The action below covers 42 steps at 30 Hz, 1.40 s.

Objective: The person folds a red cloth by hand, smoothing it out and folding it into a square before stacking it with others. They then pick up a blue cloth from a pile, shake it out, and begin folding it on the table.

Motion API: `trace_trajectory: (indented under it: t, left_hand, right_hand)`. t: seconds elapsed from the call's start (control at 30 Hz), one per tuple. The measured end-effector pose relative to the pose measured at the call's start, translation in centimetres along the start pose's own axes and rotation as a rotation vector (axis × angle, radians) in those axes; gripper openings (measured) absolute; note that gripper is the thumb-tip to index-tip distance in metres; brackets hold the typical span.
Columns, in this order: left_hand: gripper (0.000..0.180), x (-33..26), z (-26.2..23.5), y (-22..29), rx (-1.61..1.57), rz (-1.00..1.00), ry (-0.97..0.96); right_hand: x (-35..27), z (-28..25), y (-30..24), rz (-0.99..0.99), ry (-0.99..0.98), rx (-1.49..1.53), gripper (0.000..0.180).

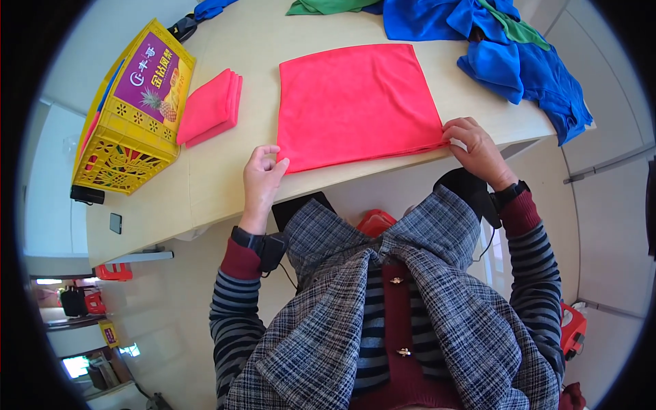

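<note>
Head view is showing the left hand (262, 179) pinching the near left corner of a flat red cloth (355, 102) and the right hand (478, 147) pinching its near right corner, on the pale surface (219, 178); farther off, blue clothes (506, 48) are lying

Pale beige bench (225, 171), smooth top with a curved near edge. Yellow plastic lattice crate (126, 154) at the left end, lying tilted, a purple and yellow printed carton (152, 72) inside it. Folded stack of red cloths (210, 106) just beside the crate, on its right. Heap of crumpled blue cloths (509, 58) at the far right, green cloth (328, 5) mixed in and along the far edge. Small dark flat device (115, 223) near the bench's left front corner. Red plastic stool (374, 222) on the floor below.
</note>
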<state>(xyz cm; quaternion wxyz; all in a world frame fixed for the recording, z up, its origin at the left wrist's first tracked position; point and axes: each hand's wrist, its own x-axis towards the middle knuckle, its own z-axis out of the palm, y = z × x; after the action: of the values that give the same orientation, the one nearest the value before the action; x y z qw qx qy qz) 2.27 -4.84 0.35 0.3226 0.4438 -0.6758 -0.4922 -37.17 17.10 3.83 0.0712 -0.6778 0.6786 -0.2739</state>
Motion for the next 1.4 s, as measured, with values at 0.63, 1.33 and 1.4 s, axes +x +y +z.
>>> trace_trajectory:
  t: [0.63,1.33,1.4]
  left_hand:
    - [0.056,10.2,9.4,4.1,0.955,0.754,-0.275]
    - [0.065,15.9,19.8,7.3,0.987,0.742,-0.671]
    - [0.065,17.6,20.8,6.5,1.019,0.758,-0.603]
  right_hand:
    - [6.7,10.7,-6.0,0.291,0.100,-0.448,0.073]
    - [4.1,7.5,-4.0,0.380,0.092,-0.389,0.076]
    - [4.2,7.6,-4.4,0.368,0.090,-0.365,0.075]
